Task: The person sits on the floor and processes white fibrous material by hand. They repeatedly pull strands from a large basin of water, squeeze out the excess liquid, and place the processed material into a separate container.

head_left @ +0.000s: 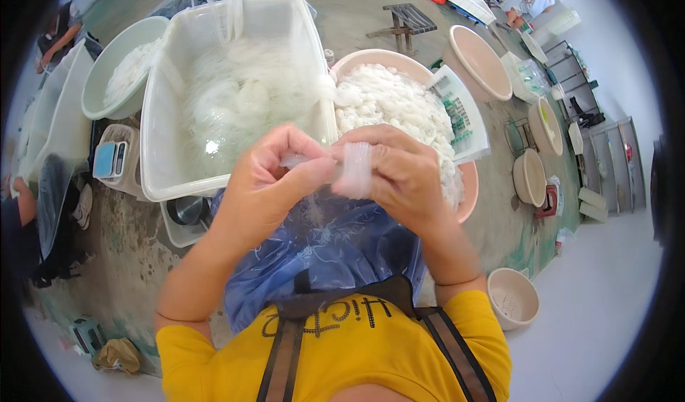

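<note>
In front of my chest, a small bundle of translucent white noodle-like strands [356, 166] is wound round the fingers of my right hand [399, 170]. The fingers of my left hand [289, 170] pinch at the strands' end beside it, and the two hands almost touch. Ahead of my left hand stands a large white tub [153, 138] with a mass of loose translucent strands [250, 95] in water. A pink basin [469, 191], heaped with small white bundles [385, 99], sits beyond my right hand.
A green-white basket [460, 116] leans on the pink basin. A pale green basin [96, 92] and a scale [110, 161] stand left of the tub, a metal pan [188, 211] before it. Other basins [479, 63] line the right. People [535, 2] sit farther off.
</note>
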Action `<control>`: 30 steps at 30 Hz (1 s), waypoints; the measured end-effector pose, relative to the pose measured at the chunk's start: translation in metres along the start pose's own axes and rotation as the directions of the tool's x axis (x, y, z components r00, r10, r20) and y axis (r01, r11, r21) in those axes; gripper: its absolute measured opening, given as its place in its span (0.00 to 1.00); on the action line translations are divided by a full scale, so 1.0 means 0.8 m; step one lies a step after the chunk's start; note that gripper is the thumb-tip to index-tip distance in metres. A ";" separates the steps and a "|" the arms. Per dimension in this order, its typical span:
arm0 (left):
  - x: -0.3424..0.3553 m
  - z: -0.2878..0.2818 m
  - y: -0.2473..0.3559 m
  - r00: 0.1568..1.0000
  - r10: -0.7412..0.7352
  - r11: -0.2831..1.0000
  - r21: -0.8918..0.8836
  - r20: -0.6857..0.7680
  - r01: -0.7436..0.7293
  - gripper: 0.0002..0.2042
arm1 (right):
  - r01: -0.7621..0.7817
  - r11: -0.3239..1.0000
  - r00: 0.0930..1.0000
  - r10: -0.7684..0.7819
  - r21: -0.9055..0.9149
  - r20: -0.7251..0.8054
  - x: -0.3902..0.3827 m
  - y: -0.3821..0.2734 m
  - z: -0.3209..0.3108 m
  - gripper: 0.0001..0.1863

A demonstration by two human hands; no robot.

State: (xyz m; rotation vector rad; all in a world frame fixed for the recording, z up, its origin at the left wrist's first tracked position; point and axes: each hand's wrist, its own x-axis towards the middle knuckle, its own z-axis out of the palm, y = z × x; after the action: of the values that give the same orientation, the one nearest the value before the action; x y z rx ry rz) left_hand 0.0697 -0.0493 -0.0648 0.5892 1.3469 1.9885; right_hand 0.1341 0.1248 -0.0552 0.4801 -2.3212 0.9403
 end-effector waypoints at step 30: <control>0.062 -0.049 -0.004 0.730 0.682 0.653 0.415 0.044 -0.634 0.08 | -0.585 0.805 0.748 0.583 0.099 -0.317 -0.063 0.117 0.041 0.10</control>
State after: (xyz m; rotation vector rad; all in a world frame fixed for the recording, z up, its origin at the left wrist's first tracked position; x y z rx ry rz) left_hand 0.0096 -0.0371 -0.0818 1.3471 1.8225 2.3281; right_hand 0.1116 0.1714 -0.1541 -0.4327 -2.1725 1.1846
